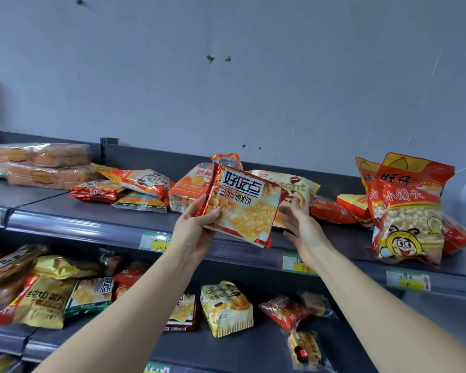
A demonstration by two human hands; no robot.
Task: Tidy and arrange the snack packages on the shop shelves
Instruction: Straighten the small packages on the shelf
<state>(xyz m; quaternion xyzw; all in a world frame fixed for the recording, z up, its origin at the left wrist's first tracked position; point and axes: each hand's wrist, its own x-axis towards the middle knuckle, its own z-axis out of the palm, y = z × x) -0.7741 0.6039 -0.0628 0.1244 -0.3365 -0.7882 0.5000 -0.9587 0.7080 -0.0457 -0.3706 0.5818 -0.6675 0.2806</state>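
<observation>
I hold a red and orange biscuit pack [242, 208] tilted in the air in front of the top shelf [92, 219]. My left hand [197, 224] grips its lower left corner, thumb on the front. To the pack's right is my right hand [300, 224], fingers loose and spread, thumb by the pack's right edge and not gripping it. Behind the pack lie an orange cracker pack [189, 192] and a pale croissant bag [299, 189]. Two tall red bags of small round snacks [409, 211] stand at the shelf's right.
More packs lie scattered at the top shelf's left, among them a small red pack [97, 191] and stacked orange cakes [41, 165]. The lower shelf [226, 351] holds several yellow, green and red bags. Price tags [155, 242] line the shelf fronts. A grey wall rises behind.
</observation>
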